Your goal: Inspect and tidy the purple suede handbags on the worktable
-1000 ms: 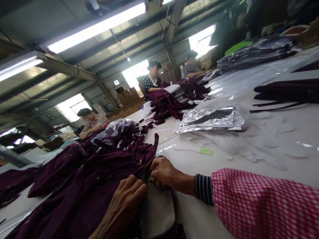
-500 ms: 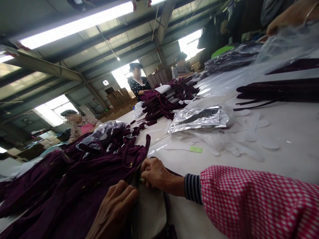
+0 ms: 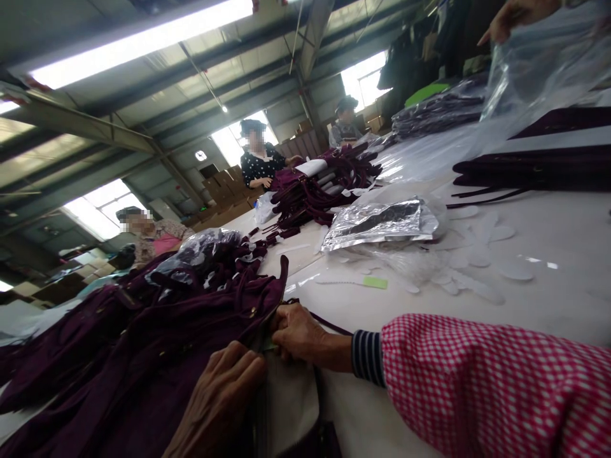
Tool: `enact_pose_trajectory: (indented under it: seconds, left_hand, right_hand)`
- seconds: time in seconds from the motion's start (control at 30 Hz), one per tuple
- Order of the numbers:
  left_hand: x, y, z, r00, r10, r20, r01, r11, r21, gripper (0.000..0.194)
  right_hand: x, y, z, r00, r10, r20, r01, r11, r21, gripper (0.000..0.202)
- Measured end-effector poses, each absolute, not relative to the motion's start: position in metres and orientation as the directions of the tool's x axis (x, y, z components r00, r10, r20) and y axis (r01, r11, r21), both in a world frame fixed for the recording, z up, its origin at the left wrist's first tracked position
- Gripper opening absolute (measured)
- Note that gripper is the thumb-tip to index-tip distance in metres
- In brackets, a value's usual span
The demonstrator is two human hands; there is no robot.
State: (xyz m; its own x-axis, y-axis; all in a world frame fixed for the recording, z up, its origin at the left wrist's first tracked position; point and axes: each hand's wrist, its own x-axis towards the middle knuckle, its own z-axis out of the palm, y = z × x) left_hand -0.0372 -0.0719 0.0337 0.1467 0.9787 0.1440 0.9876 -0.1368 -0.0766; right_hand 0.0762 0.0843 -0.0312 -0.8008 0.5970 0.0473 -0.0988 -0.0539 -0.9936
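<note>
1 purple bag (image 3: 143, 375) lies in front of you, on the near left part of the white table (image 3: 548, 222), its pale panel (image 3: 293, 397) facing up between your 2 hands. Your right hand (image 3: 298, 331) is closed, thumb and fingers pinching the bag's edge, next to a small bit of green (image 3: 270, 348). Your left hand (image 3: 226, 385) lies over the bag with its fingers bent and close together; you can't tell from here whether it grips the cloth.

Just beyond your right hand is a green tag (image 3: 375, 282). Farther out, a silver packet (image 3: 379, 222) rests near loose white pieces (image 3: 515, 268). To your left, plastic wrap (image 3: 205, 248) covers part of a purple heap. A pile of purple bags (image 3: 324, 187) stands across the table, near a person in a dotted top (image 3: 260, 164). You have 2 more people in the background, and at upper right another person's hand (image 3: 522, 19) is at a clear plastic sheet (image 3: 520, 79).
</note>
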Motion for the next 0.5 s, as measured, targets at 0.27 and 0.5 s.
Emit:
enact_pose_trajectory:
  seconds: [0.27, 0.5]
  left_hand:
    - [-0.048, -0.071, 0.03, 0.166, 0.979, 0.117, 0.986, -0.163, -0.035, 0.018]
    - [-0.044, -0.064, 0.045, 0.146, 0.983, 0.11, 0.989, -0.149, 0.018, 0.023]
  right_hand:
    - [0.061, 0.079, -0.025, -0.824, 0.566, -0.028, 0.053, 0.028, -0.998, 0.002]
    - [0.072, 0.08, -0.028, -0.871, 0.486, 0.075, -0.048, 0.067, -0.997, 0.01]
